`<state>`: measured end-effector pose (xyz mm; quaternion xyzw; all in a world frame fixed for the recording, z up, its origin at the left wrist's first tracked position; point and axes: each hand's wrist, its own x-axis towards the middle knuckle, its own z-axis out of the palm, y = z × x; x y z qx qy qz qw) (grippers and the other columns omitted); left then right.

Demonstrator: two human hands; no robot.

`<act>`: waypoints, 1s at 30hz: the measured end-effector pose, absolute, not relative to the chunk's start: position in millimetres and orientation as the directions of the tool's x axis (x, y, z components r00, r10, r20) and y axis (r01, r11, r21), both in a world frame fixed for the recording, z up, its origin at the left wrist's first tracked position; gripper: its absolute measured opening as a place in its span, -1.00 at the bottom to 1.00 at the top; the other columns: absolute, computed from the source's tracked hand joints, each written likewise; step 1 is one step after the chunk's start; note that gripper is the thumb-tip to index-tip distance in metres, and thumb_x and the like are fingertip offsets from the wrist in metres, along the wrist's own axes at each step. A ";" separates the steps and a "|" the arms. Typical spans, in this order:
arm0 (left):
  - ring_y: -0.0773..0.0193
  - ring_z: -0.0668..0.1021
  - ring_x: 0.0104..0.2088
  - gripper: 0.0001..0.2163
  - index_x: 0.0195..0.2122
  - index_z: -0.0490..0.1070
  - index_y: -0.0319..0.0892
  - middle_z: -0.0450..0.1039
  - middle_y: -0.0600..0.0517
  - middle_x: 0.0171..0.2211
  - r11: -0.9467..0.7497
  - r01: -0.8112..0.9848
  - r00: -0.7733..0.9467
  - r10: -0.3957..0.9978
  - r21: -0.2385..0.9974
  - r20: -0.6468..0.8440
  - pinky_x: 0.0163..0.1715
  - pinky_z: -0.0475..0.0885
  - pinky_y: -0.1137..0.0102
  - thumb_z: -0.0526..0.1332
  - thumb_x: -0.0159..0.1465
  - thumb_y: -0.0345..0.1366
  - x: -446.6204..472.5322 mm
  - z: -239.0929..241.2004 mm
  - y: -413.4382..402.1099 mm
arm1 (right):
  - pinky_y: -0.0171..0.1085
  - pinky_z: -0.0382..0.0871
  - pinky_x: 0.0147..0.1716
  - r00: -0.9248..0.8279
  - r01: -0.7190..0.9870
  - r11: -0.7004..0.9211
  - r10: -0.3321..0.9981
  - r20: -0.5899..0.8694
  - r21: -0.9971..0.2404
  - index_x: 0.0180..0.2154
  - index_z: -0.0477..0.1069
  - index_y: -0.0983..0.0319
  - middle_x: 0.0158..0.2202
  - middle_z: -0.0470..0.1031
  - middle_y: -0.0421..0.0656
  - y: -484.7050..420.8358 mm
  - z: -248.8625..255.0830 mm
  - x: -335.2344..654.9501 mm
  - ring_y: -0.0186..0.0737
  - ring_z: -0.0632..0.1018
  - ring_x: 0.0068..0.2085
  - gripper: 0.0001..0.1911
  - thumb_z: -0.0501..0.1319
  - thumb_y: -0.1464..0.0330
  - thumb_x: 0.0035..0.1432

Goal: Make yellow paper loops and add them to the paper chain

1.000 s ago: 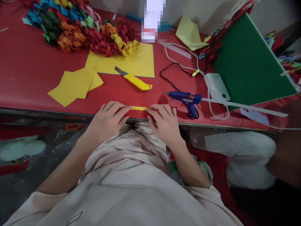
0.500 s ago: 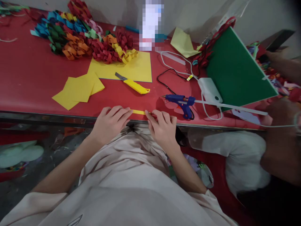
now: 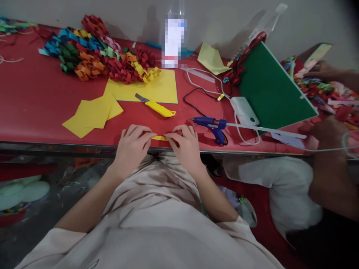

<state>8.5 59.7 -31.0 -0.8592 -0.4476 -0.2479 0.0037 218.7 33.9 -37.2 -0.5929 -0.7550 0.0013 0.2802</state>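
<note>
A narrow yellow paper strip (image 3: 159, 138) lies near the front edge of the red table, between my two hands. My left hand (image 3: 134, 144) pinches its left part with thumb and forefinger. At the other end, my right hand (image 3: 183, 144) grips the strip in a similar pinch. Beyond them rests a yellow utility knife (image 3: 159, 108) with its blade out. Just right of my right hand is a blue hot glue gun (image 3: 211, 125) with a long glue stick in its back. Yellow paper squares (image 3: 94, 114) overlap at the left.
Paper chains (image 3: 112, 56) in many colours are heaped at the back on a yellow sheet (image 3: 168, 87). A green board (image 3: 276, 87) leans at the right, beside a white power bank (image 3: 244, 111) and cables. Another person's arm (image 3: 329, 160) reaches in there.
My hands have come closer together along the strip, and less of it shows between them. My right hand has moved left, away from the glue gun. The view has shifted slightly.
</note>
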 end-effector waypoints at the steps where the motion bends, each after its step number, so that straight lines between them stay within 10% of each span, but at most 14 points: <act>1: 0.04 0.52 -0.02 -0.72 0.03 0.54 -0.09 0.58 -0.08 -0.01 -0.636 0.755 0.530 0.737 0.163 0.419 -0.14 0.32 0.12 0.10 0.41 -0.41 9.1 -32.6 57.6 | -0.11 0.21 -0.16 -0.140 0.899 0.295 0.894 0.425 -0.324 -0.07 0.61 0.05 -0.08 0.52 -0.09 31.8 -37.6 215.4 -0.08 0.43 -0.09 -0.76 0.15 0.32 0.42; 9: -0.07 0.53 0.09 -0.51 0.35 0.30 -0.15 0.52 -0.21 0.16 -0.695 0.719 0.638 0.659 -0.002 0.399 -0.02 0.32 0.03 0.10 0.39 -0.37 5.4 -46.0 38.2 | -0.02 0.21 -0.17 -0.230 0.942 0.298 0.906 0.355 -0.151 0.29 0.35 0.18 0.17 0.49 0.02 -0.8 -48.8 193.7 0.03 0.43 0.02 -0.53 0.10 0.39 0.39; 30: -0.03 0.51 0.15 -0.49 0.36 0.29 -0.09 0.51 -0.15 0.17 -0.678 0.731 0.589 0.682 0.073 0.433 0.08 0.24 0.03 0.12 0.37 -0.36 -17.4 -54.6 38.1 | -0.02 0.16 -0.18 -0.164 0.953 0.250 0.901 0.401 -0.173 0.27 0.37 0.17 0.09 0.54 0.00 -3.3 -55.3 206.1 0.02 0.42 0.00 -0.53 0.12 0.41 0.36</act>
